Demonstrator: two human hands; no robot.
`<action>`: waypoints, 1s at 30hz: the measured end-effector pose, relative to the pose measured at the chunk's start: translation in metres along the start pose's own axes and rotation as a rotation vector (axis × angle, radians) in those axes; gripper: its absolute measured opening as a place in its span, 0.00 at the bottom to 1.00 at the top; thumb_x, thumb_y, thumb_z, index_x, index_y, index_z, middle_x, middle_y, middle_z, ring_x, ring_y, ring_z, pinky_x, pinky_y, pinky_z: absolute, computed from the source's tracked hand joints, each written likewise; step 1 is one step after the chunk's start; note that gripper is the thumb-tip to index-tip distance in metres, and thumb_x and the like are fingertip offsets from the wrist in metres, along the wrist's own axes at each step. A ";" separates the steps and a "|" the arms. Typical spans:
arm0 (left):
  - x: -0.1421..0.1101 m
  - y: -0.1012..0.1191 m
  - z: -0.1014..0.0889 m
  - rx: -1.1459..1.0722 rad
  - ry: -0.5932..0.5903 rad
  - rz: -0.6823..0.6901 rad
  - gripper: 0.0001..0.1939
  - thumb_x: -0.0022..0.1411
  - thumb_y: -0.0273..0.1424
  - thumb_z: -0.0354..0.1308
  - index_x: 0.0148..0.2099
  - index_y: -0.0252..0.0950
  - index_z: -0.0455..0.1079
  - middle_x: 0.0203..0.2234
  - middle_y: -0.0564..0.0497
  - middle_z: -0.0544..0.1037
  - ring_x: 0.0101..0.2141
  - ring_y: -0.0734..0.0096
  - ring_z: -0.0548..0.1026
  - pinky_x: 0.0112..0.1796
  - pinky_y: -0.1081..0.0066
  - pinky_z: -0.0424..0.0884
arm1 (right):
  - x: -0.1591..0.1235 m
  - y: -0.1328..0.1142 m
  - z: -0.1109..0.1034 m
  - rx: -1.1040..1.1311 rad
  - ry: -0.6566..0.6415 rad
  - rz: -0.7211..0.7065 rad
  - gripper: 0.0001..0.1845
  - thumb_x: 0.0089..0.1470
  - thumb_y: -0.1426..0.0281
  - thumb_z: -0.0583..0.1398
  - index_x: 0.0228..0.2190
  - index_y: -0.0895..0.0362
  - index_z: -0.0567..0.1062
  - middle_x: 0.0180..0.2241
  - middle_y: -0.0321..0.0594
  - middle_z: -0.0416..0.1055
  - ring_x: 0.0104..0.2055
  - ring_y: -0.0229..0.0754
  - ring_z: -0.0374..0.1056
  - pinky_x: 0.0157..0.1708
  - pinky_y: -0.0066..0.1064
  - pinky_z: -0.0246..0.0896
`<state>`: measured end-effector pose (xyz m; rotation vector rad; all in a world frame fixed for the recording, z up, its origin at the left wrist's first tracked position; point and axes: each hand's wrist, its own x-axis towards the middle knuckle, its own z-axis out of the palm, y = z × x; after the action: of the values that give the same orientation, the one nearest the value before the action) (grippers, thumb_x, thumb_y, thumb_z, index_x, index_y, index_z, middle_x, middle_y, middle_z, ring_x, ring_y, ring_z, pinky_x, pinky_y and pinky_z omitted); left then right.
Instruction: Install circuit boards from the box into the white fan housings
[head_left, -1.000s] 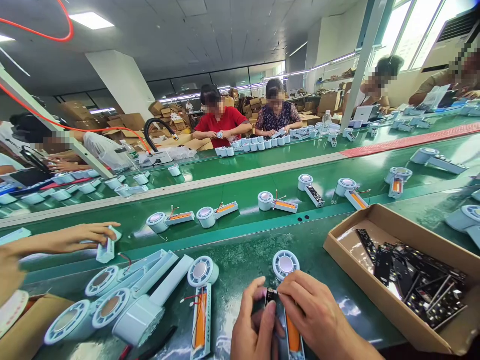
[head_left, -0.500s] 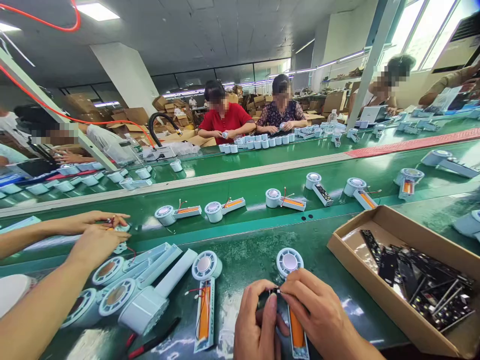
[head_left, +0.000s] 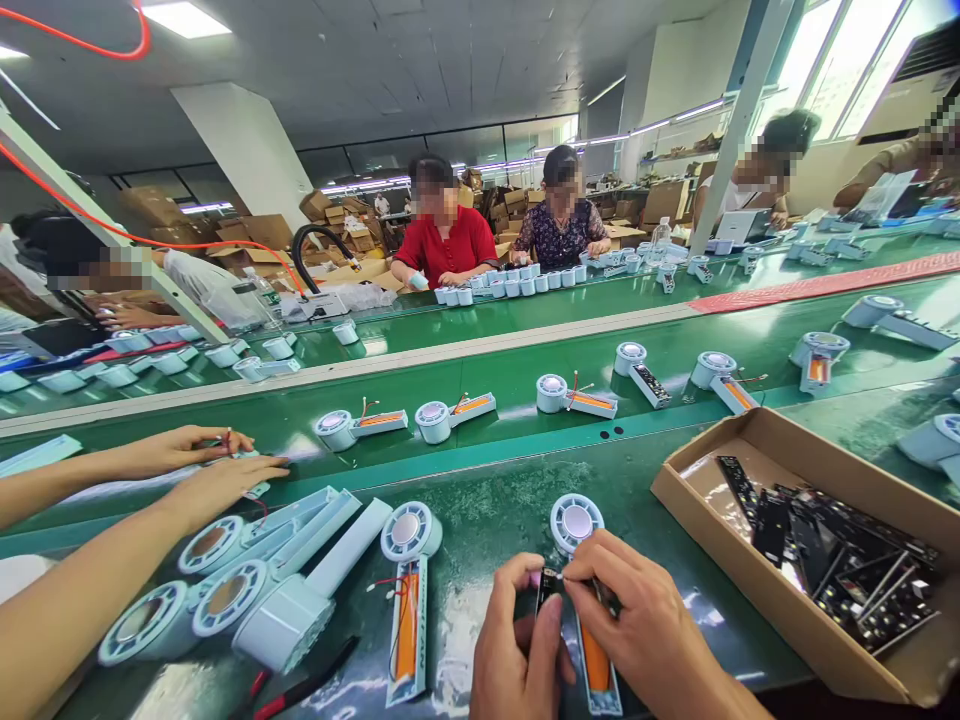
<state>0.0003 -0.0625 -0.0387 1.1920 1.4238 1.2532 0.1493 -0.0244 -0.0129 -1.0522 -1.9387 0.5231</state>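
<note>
Lettering, one item: dark capitals ending "FAN" (the opening letters too small to read), printed lengthwise along the right side wall of the open handle (head_left: 423, 625) on a light-blue fan (head_left: 406, 533).

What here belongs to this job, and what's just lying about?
In use: black circuit board in left hand; pale blue plastic fan by right hand; likely brown cardboard box.

Apparently idle: slim black and red item.

A box (head_left: 892, 690) stands right of the hands (head_left: 577, 630) — fans (head_left: 406, 532) left, conveyor (head_left: 480, 440) behind.
</note>
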 end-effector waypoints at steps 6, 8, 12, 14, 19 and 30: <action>-0.002 -0.010 -0.003 0.240 0.066 0.139 0.20 0.69 0.43 0.53 0.58 0.41 0.71 0.41 0.44 0.81 0.27 0.67 0.80 0.27 0.70 0.77 | 0.001 0.001 0.004 -0.079 -0.015 -0.107 0.11 0.66 0.77 0.54 0.35 0.56 0.74 0.30 0.38 0.70 0.32 0.39 0.69 0.32 0.29 0.61; -0.002 -0.011 -0.004 0.305 0.087 0.236 0.18 0.70 0.39 0.53 0.57 0.41 0.73 0.44 0.43 0.81 0.37 0.60 0.82 0.36 0.66 0.79 | 0.000 0.002 0.005 -0.122 -0.037 -0.118 0.12 0.67 0.76 0.52 0.35 0.56 0.74 0.30 0.39 0.70 0.33 0.40 0.69 0.33 0.30 0.61; -0.003 -0.015 -0.001 0.393 0.115 0.396 0.18 0.71 0.30 0.50 0.59 0.41 0.72 0.50 0.43 0.78 0.50 0.61 0.78 0.51 0.63 0.75 | -0.001 0.004 0.004 -0.180 -0.094 -0.133 0.14 0.68 0.76 0.51 0.34 0.57 0.73 0.30 0.40 0.68 0.31 0.40 0.66 0.32 0.31 0.60; -0.004 -0.016 0.001 0.407 0.114 0.437 0.20 0.72 0.28 0.48 0.61 0.41 0.70 0.51 0.44 0.77 0.51 0.63 0.77 0.52 0.65 0.74 | -0.001 0.004 0.003 -0.192 -0.118 -0.158 0.15 0.69 0.76 0.50 0.33 0.57 0.72 0.30 0.40 0.68 0.31 0.40 0.65 0.32 0.31 0.59; -0.005 -0.016 0.003 0.359 0.109 0.460 0.20 0.72 0.29 0.49 0.63 0.43 0.69 0.52 0.44 0.75 0.51 0.64 0.76 0.51 0.68 0.74 | 0.004 0.004 0.009 -0.224 -0.115 -0.203 0.16 0.69 0.75 0.48 0.31 0.57 0.70 0.28 0.39 0.68 0.29 0.41 0.64 0.30 0.31 0.60; -0.001 0.005 0.007 -0.128 0.015 -0.189 0.31 0.63 0.51 0.58 0.60 0.35 0.70 0.16 0.58 0.73 0.10 0.80 0.60 0.11 0.80 0.55 | -0.025 0.006 -0.039 -0.129 0.035 -0.019 0.19 0.64 0.62 0.61 0.54 0.51 0.71 0.44 0.42 0.72 0.36 0.38 0.73 0.37 0.24 0.74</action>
<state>0.0083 -0.0625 -0.0345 0.9413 1.4096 1.2043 0.1913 -0.0430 -0.0075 -1.1153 -1.9706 0.3701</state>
